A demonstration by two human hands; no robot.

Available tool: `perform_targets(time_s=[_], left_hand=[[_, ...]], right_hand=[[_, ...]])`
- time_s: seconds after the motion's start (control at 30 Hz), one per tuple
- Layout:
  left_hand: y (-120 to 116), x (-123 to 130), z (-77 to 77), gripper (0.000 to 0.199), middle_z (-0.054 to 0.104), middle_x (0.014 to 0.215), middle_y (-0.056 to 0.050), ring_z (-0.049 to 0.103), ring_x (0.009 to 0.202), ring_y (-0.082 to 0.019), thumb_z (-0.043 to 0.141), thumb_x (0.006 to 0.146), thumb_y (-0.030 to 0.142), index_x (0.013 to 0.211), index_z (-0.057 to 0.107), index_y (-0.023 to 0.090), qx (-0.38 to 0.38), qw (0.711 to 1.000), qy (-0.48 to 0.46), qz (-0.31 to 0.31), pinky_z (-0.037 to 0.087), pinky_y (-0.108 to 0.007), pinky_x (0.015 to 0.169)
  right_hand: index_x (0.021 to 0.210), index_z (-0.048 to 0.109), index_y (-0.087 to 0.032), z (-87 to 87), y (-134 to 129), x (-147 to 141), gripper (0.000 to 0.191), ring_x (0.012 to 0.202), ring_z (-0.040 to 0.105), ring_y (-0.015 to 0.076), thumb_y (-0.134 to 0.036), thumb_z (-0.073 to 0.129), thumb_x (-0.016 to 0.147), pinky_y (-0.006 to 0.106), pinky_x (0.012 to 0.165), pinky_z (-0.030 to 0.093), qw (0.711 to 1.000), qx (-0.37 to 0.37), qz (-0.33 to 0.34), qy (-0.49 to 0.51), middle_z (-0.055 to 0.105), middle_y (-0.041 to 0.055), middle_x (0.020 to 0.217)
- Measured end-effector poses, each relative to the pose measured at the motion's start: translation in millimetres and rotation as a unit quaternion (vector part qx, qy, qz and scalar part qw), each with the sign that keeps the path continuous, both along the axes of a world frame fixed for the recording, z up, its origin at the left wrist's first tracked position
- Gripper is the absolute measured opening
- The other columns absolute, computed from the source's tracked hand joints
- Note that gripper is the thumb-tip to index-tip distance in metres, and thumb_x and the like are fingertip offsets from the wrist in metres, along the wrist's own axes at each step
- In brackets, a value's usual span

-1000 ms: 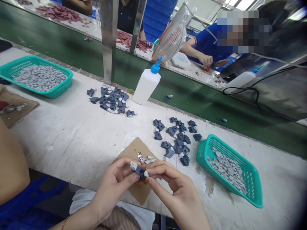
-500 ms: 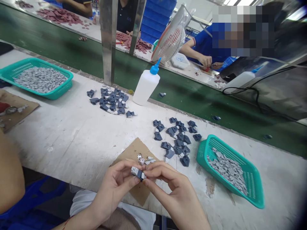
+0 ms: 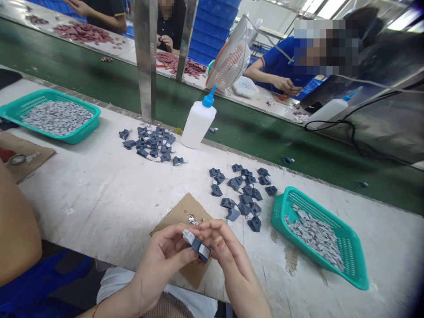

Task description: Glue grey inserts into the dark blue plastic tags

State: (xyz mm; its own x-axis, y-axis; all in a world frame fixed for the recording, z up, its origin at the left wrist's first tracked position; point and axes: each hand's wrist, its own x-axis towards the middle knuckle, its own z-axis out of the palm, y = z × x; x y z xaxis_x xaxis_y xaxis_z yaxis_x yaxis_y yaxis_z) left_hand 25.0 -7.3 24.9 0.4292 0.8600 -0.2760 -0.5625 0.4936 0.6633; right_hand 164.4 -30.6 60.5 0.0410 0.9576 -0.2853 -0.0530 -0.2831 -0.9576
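So my left hand (image 3: pixel 162 258) has a small part (image 3: pixel 195 244), navy with light gray bits on it, pinched between thumb and fingers, and that grip is closed right on it. The right hand (image 3: pixel 233 267) is cupped just beside it: thumb up off the part, fingers curled around toward the back. Can't tell if that grip is touching anything back there. The part sits tilted above a piece of cardboard (image 3: pixel 179 211) near the edge of the surface (image 3: pixel 119 198), with some shiny metal bits (image 3: pixel 192 219) on the cardboard just past my fingers.

Off to the left there's somebody's bare arm (image 3: pixel 18 225) next to a second board (image 3: pixel 39 157).

Past the cardboard, a bunch of navy pieces (image 3: pixel 255 224) is spread out right of center, just beside a green basket (image 3: pixel 351 247) of gray bits. Further back there's a tighter navy pile (image 3: pixel 153 140), plus another basket (image 3: pixel 81 132) of gray bits over on the left. A white bottle (image 3: pixel 198 123) with a blue nozzle stands upright near the back edge, a tiny yellow cap (image 3: pixel 178 130) just beside it.

Behind that runs a green belt (image 3: pixel 258 145) with a few dark pieces (image 3: pixel 288 160) on it. On the far side, other people are at it with their hands, near heaps of dull red discs (image 3: pixel 82 33).
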Motion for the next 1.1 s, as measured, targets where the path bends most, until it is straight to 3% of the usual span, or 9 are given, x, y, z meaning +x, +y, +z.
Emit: perform_targets(time_s=[0.13, 0.37, 0.5, 0.57, 0.7, 0.8, 0.93, 1.0, 1.1], left_hand=[[-1.8, 6.2, -0.6, 0.01, 0.068, 0.079, 0.001, 0.059, 0.057, -0.008, 0.076, 0.077, 0.019, 0.086, 0.076, 0.024, -0.005, 1.0, -0.022, 0.001, 0.053, -0.02, 0.057], [4.3, 14.5, 2.6, 0.013, 0.066, 0.081, 0.0, 0.061, 0.06, -0.01, 0.079, 0.075, 0.021, 0.087, 0.079, 0.023, 0.017, 0.999, 0.008, 0.028, 0.054, -0.021, 0.06], [10.9, 20.5, 6.0, 0.021, 0.07, 0.1, -0.005, 0.061, 0.056, -0.009, 0.078, 0.076, 0.03, 0.095, 0.079, 0.023, 0.043, 0.998, 0.054, 0.001, 0.054, -0.021, 0.055], [17.0, 21.2, 8.2, 0.026, 0.07, 0.111, -0.007, 0.066, 0.064, -0.012, 0.074, 0.079, 0.032, 0.104, 0.077, 0.023, 0.077, 0.994, 0.079, -0.018, 0.056, -0.024, 0.063], [41.5, 12.0, 14.1, 0.034, 0.069, 0.123, -0.005, 0.062, 0.113, -0.022, 0.068, 0.085, 0.031, 0.118, 0.069, 0.029, 0.129, 0.976, 0.174, 0.003, 0.05, -0.029, 0.097], [80.3, 0.6, 18.9, 0.024, 0.072, 0.115, -0.005, 0.061, 0.115, -0.022, 0.058, 0.09, 0.031, 0.109, 0.072, 0.024, 0.187, 0.933, 0.299, 0.074, 0.046, -0.031, 0.1], [167.7, -2.0, 22.5, 0.023, 0.071, 0.111, -0.008, 0.063, 0.108, -0.023, 0.05, 0.092, 0.025, 0.102, 0.069, 0.017, 0.301, 0.834, 0.427, 0.176, 0.049, -0.032, 0.092], [220.0, 3.8, 21.5, 0.021, 0.071, 0.11, -0.009, 0.064, 0.105, -0.024, 0.052, 0.089, 0.019, 0.102, 0.068, 0.015, 0.319, 0.812, 0.458, 0.172, 0.049, -0.033, 0.092], [291.8, 16.8, 16.6, 0.018, 0.069, 0.111, -0.009, 0.064, 0.102, -0.023, 0.057, 0.09, 0.019, 0.104, 0.066, 0.013, 0.351, 0.767, 0.519, 0.142, 0.049, -0.041, 0.093]], right_hand=[[0.101, 0.056, -0.027, -9.5, 0.5, -15.2, 0.029, 0.061, 0.049, 0.0092, -0.053, 0.057, 0.089, 0.018, 0.053, 0.041, 0.997, -0.017, -0.018, 0.076, 0.059, -0.0028, 0.08], [0.097, 0.058, -0.025, -12.4, 4.7, -22.0, 0.034, 0.055, 0.037, 0.0077, -0.055, 0.067, 0.082, 0.019, 0.052, 0.032, 0.987, -0.031, -0.104, 0.117, 0.054, -0.0038, 0.07], [0.102, 0.062, -0.024, -8.9, 10.9, -14.9, 0.045, 0.052, 0.033, 0.0075, -0.063, 0.062, 0.081, 0.021, 0.048, 0.027, 0.987, -0.039, -0.076, 0.137, 0.051, -0.0023, 0.072], [0.106, 0.062, -0.024, -5.5, 18.8, -4.6, 0.047, 0.049, 0.031, 0.0073, -0.063, 0.061, 0.081, 0.021, 0.047, 0.026, 0.992, -0.031, -0.053, 0.114, 0.047, -0.0039, 0.067], [0.108, 0.064, -0.022, 3.7, 56.4, 33.0, 0.047, 0.047, 0.031, 0.0079, -0.062, 0.057, 0.084, 0.021, 0.046, 0.027, 0.996, 0.034, -0.067, -0.053, 0.041, -0.0061, 0.06], [0.111, 0.065, -0.018, 6.6, 106.2, 71.0, 0.052, 0.046, 0.033, 0.0086, -0.061, 0.045, 0.089, 0.022, 0.044, 0.026, 0.965, 0.087, -0.093, -0.229, 0.04, -0.0056, 0.06], [0.106, 0.067, -0.017, -2.9, 181.2, 113.7, 0.042, 0.048, 0.044, 0.0106, -0.05, 0.043, 0.096, 0.024, 0.047, 0.036, 0.933, 0.08, -0.103, -0.335, 0.046, -0.0055, 0.056], [0.105, 0.064, -0.016, -11.6, 213.8, 126.9, 0.033, 0.062, 0.058, 0.0124, -0.044, 0.049, 0.096, 0.028, 0.059, 0.049, 0.91, 0.065, -0.099, -0.397, 0.062, -0.0007, 0.076], [0.112, 0.061, -0.016, -23.9, 253.1, 138.8, 0.028, 0.092, 0.064, 0.0184, -0.037, 0.056, 0.095, 0.038, 0.08, 0.055, 0.87, 0.045, -0.084, -0.485, 0.065, 0.0064, 0.111]])
